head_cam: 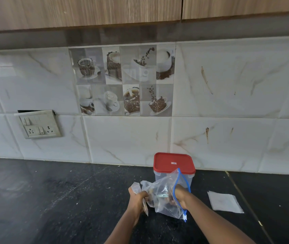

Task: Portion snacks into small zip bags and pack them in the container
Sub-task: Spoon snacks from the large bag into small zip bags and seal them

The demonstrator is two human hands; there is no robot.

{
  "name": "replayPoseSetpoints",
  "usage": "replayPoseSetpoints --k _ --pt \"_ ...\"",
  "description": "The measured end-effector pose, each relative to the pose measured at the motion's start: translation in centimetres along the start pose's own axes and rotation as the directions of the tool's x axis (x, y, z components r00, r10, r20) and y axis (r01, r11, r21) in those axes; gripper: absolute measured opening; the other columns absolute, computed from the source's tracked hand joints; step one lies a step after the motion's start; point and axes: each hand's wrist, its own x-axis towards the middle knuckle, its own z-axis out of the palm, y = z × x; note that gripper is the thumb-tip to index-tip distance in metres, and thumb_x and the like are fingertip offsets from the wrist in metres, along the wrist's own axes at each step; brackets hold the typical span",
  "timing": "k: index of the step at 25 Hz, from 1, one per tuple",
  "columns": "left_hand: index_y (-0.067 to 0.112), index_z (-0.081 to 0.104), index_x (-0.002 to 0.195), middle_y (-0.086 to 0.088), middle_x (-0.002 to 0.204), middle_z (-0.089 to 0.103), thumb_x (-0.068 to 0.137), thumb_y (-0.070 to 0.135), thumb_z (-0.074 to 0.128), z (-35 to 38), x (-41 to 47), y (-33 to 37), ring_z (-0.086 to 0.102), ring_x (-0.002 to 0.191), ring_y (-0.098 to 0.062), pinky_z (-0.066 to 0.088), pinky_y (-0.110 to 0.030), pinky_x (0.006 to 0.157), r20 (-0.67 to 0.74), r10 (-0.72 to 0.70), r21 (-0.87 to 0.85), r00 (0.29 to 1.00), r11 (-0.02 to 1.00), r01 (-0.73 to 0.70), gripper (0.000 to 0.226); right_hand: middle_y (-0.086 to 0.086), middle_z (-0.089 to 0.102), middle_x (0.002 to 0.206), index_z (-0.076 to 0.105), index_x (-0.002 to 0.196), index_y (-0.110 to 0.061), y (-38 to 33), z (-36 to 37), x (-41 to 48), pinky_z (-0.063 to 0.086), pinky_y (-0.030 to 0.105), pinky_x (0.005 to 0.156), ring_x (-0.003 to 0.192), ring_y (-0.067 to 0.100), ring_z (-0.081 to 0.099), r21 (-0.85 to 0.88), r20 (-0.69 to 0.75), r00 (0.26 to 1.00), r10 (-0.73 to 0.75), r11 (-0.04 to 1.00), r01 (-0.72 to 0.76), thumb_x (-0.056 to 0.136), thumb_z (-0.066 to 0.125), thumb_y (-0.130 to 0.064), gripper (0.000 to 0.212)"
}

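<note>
The right hand (pixel 179 197) reaches inside the large clear blue-zip snack bag (pixel 166 196), finger state hidden; the left hand (pixel 138 198) pinches a small clear zip bag (pixel 135 188), whose mouth should be held wide beside it, near the lidded red-topped clear plastic container (pixel 174 164)

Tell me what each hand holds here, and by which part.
The right hand is inside the open mouth of the large clear blue-zippered plastic bag. The left hand grips a small clear plastic bag around its middle.

Nothing is legible: the small white logo on the red lid (pixel 174 163), just beyond the hands, is too blurred to read.
</note>
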Motion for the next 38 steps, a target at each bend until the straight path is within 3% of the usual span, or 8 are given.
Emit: replayPoseSetpoints --k 4,8,13,15,20,29,34,38 --pt "0.015 0.025 0.126 -0.008 0.092 0.053 0.066 0.012 0.061 0.3 -0.7 -0.3 0.056 0.073 -0.02 0.047 -0.028 0.056 -0.057 0.014 0.011 0.998 1.0 -0.013 0.07 0.008 0.046 0.062 0.056 0.095 -0.005 -1.0 0.8 -1.0 0.04 0.026 0.044 0.058 0.021 0.051 -0.046 0.028 0.999 -0.029 0.998 0.03 0.093 0.026 -0.004 0.03" --pt "0.014 0.028 0.133 -0.003 0.097 0.056 0.084 0.019 0.058 1.2 -2.4 2.0 0.056 0.088 -0.023 0.046 -0.036 0.076 -0.263 0.284 0.268 0.922 0.939 -0.213 0.057 0.009 0.048 0.071 0.061 0.101 0.001 -3.2 0.8 -2.6 0.043 0.028 0.053 0.056 0.019 0.043 -0.162 0.082 0.994 -0.065 0.984 0.078 0.094 0.031 -0.004 0.032" --pt "0.022 0.033 0.131 0.015 0.106 0.047 0.084 0.049 0.06 4.1 -5.4 6.4 0.048 0.091 -0.008 0.033 -0.041 0.106 -0.027 0.584 0.576 0.812 0.673 -0.464 0.06 0.011 0.059 0.081 0.062 0.103 -0.003 -5.3 1.1 -4.8 0.048 0.027 0.068 0.067 0.017 0.053 -0.221 0.109 0.988 -0.111 0.966 0.133 0.095 0.036 -0.006 0.027" --pt "0.026 0.033 0.13 0.019 0.106 0.045 0.082 0.044 0.062 5.3 -5.8 7.6 0.05 0.095 -0.007 0.026 -0.04 0.106 0.059 0.593 0.663 0.803 0.578 -0.476 0.059 0.003 0.048 0.068 0.056 0.087 -0.015 -5.6 1.1 -6.1 0.043 0.019 0.058 0.059 0.01 0.042 -0.249 0.104 0.982 -0.156 0.952 0.178 0.096 0.034 -0.004 0.026" --pt "0.025 0.035 0.115 0.012 0.087 0.054 0.078 0.017 0.052 6.1 -5.4 8.5 0.052 0.084 -0.015 0.029 -0.045 0.098 0.028 0.522 0.694 0.853 0.603 -0.392 0.041 0.008 0.05 0.079 0.056 0.112 -0.005 -4.8 0.7 -6.1 0.043 0.029 0.063 0.06 0.016 0.045 -0.164 -0.087 0.977 -0.193 0.971 0.177 0.09 0.036 0.002 0.03" --pt "0.026 0.034 0.123 0.009 0.104 0.057 0.077 0.021 0.058 5.4 -4.8 7.2 0.054 0.091 -0.015 0.028 -0.045 0.099 0.06 0.518 0.745 0.853 0.546 -0.384 0.053 0.018 0.046 0.122 0.044 0.132 -0.001 -4.1 -3.2 -8.8 0.058 0.028 0.054 0.079 0.028 0.062 0.216 -0.182 0.97 -0.162 0.956 0.201 0.091 0.036 0.01 0.043" --pt "0.026 0.036 0.123 0.005 0.112 0.062 0.081 0.027 0.059 4.7 -4.5 6.3 0.059 0.1 -0.018 0.03 -0.044 0.101 0.016 0.54 0.757 0.842 0.543 -0.363 0.049 0.02 0.046 0.109 0.049 0.117 0.003 -3.5 -4.3 -10.8 0.055 0.022 0.044 0.102 0.039 0.063 0.266 -0.16 0.973 -0.166 0.942 0.204 0.092 0.032 0.011 0.031" --pt "0.025 0.036 0.125 0.004 0.114 0.062 0.082 0.028 0.059 4.8 -4.6 6.1 0.059 0.103 -0.019 0.031 -0.046 0.102 0.021 0.535 0.753 0.845 0.548 -0.365 0.049 0.018 0.054 0.094 0.052 0.108 0.006 -3.6 -5.2 -12.7 0.055 0.021 0.045 0.075 0.028 0.063 0.286 -0.135 0.977 -0.163 0.938 0.196 0.092 0.032 0.014 0.027"
